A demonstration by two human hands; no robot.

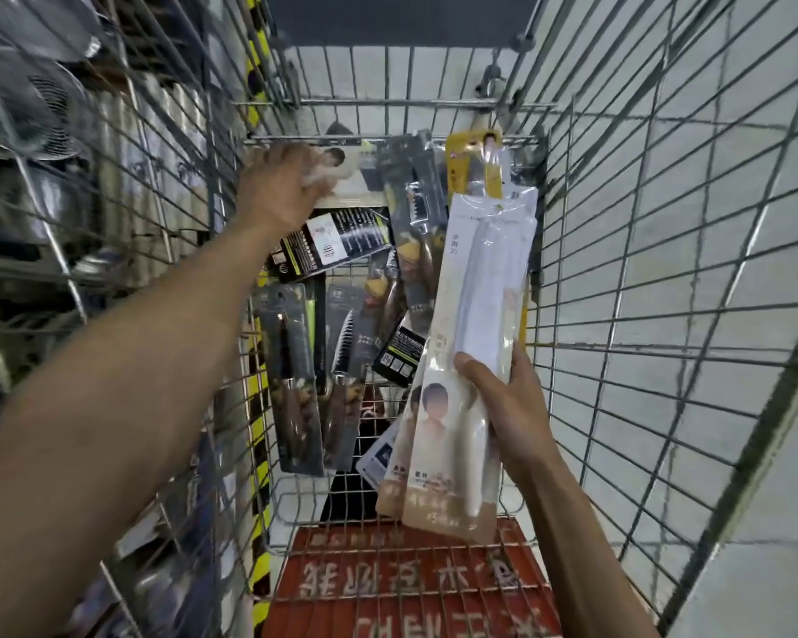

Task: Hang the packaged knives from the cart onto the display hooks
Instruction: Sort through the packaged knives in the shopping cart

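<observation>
Looking down into a wire cart (pixel 618 278) that fills most of the frame, grey floor tiles showing through its mesh on the right. At lower right, right hand (pixel 503 402) wrapped around a small stack of pale beige knife packages (pixel 471 343), thumb pressed across the front, fingers behind; stack held upright and slightly tilted, its top reaching toward the upper centre. At upper centre left, left hand (pixel 282 186) stretched deep into the cart, fingers curled onto a clear-fronted package (pixel 337 170) near the far wall; whether actually gripped or only touched, cannot tell, blurred there. Between the two hands, a loose jumble of dark knife packages (pixel 342 241) lying at angles on the cart floor, serrated blades visible through the plastic. Just behind the beige stack's top, a yellow-carded package (pixel 464 165) leaning against the far wall. At bottom centre, a red panel (pixel 411 587) with white characters under the wire. Along the left edge, shelves of steel kitchenware (pixel 33 112) beyond the mesh.
</observation>
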